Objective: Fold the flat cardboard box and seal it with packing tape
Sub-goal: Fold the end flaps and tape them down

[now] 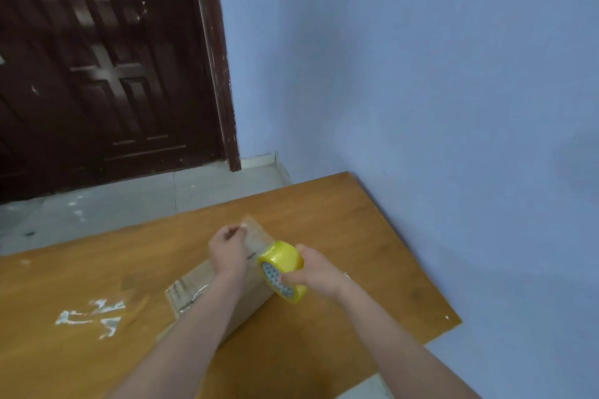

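Note:
A folded brown cardboard box [194, 285] lies on the wooden table [340, 220], partly hidden under my forearms. My right hand [316, 272] grips a yellow roll of packing tape [282, 269] just above the box's right side. A clear strip of tape [256, 238] stretches from the roll to the box's far end. There my left hand [228, 248] pinches the strip's free end over the box top.
White tape scraps [94, 314] stick to the table at the left. A blue wall [453, 107] runs along the table's right edge. A dark wooden door [97, 58] and grey tiled floor [129, 201] lie beyond the table's far edge.

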A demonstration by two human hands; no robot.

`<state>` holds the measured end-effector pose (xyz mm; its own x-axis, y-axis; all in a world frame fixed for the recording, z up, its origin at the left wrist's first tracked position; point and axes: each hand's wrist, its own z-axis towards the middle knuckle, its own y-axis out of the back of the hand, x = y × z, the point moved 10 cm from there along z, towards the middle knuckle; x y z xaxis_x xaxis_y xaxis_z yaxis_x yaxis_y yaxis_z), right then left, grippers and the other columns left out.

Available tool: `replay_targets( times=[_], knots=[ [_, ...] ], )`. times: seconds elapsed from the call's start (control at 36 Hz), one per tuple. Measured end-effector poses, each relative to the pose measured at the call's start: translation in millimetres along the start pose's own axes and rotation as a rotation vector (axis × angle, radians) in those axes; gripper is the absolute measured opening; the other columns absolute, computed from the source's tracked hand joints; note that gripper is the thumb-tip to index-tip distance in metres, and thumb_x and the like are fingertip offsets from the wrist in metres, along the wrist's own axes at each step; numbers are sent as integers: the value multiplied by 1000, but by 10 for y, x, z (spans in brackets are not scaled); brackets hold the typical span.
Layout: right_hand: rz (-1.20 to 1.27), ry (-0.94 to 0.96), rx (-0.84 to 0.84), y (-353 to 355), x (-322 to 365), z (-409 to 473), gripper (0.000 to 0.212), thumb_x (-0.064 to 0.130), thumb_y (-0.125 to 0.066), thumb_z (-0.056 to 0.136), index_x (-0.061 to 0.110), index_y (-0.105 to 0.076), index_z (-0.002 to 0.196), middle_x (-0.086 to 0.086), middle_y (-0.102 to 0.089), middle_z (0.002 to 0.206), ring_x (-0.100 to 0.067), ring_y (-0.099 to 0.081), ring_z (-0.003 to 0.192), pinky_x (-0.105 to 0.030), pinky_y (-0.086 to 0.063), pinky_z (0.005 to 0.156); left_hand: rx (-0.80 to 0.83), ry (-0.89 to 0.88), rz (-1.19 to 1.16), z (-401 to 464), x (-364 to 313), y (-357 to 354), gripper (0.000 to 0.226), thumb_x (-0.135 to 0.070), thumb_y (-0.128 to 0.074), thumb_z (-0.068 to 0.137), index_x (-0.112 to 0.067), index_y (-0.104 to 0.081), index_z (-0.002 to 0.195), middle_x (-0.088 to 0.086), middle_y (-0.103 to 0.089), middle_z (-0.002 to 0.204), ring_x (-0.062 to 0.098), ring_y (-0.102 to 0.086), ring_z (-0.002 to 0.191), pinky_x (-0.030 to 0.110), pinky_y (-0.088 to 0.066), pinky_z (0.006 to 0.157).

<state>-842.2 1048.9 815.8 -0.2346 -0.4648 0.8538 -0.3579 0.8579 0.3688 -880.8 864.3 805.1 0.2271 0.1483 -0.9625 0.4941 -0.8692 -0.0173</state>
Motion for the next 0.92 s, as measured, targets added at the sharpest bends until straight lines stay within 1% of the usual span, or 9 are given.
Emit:
replay_targets(
  times=[0.11, 0.22, 0.31, 0.36, 0.44, 0.53, 0.69, 0.81, 0.92],
  knots=[
    [-122, 86, -86, 159, 202, 59, 32, 34, -81, 66, 25, -59, 87, 11, -57, 79, -4, -52, 69, -16, -40, 60, 10, 53, -90, 127, -143, -81, 22, -5, -65, 82, -16, -59, 64, -1, -55, 63, 12, -47, 62, 21, -38, 58],
    [-73, 108, -106, 267, 362, 71, 32, 28, -78, 73, 14, -64, 97, -1, -64, 91, -12, -58, 80, -28, -44, 71, 44, 181, -204, 237, -118, -128, 21, -2, -59, 86, -13, -56, 68, 4, -60, 69, 18, -54, 60, 27, -44, 60],
    [116, 161, -56, 270, 502, 10, 16, 20, -67, 86, 12, -64, 99, 3, -63, 88, -6, -57, 78, -18, -44, 70, 87, 231, -254, 295, -122, -160, 21, 0, -55, 87, -12, -54, 70, 6, -61, 72, 20, -60, 49, 29, -52, 53],
    [173, 186, -72, 289, 562, -32, 14, 13, -62, 89, 4, -64, 100, -3, -60, 89, -9, -55, 79, -16, -42, 69, 116, 251, -262, 296, -120, -195, 21, 0, -54, 87, -12, -53, 71, 6, -61, 72, 17, -60, 40, 30, -53, 51],
    [196, 190, -122, 294, 594, -69, 6, 8, -62, 88, 4, -59, 86, -6, -54, 77, -11, -49, 68, -18, -38, 60, 170, 279, -244, 244, -90, -271, 19, -2, -55, 87, -13, -53, 72, 5, -61, 72, 16, -60, 38, 29, -52, 49],
    [186, 162, -193, 309, 583, -70, 22, 14, -61, 90, 13, -50, 71, 3, -46, 66, -5, -43, 56, -16, -34, 52, 204, 269, -222, 218, -102, -317, 19, -4, -55, 89, -12, -51, 73, 6, -61, 70, 16, -58, 37, 25, -50, 43],
    [130, 82, -237, 224, 455, -28, 28, 32, -55, 92, 20, -46, 69, 8, -46, 64, -10, -45, 61, -25, -36, 57, 275, 226, -119, 289, -111, -309, 17, -9, -54, 93, -11, -54, 76, 5, -64, 72, 15, -64, 47, 29, -52, 48],
    [123, 37, -246, 200, 422, 7, 27, 35, -55, 91, 8, -56, 86, 3, -54, 78, -13, -53, 73, -29, -42, 68, 301, 239, -114, 344, -69, -302, 18, -12, -53, 94, -9, -57, 76, 6, -66, 73, 17, -67, 54, 38, -56, 60],
    [81, 37, -240, 224, 468, 35, 26, 33, -55, 91, 20, -49, 70, 8, -50, 65, -12, -48, 62, -27, -38, 59, 349, 235, -86, 392, -45, -315, 16, -11, -55, 93, -8, -57, 77, 10, -68, 78, 24, -68, 65, 44, -57, 67]
  ],
)
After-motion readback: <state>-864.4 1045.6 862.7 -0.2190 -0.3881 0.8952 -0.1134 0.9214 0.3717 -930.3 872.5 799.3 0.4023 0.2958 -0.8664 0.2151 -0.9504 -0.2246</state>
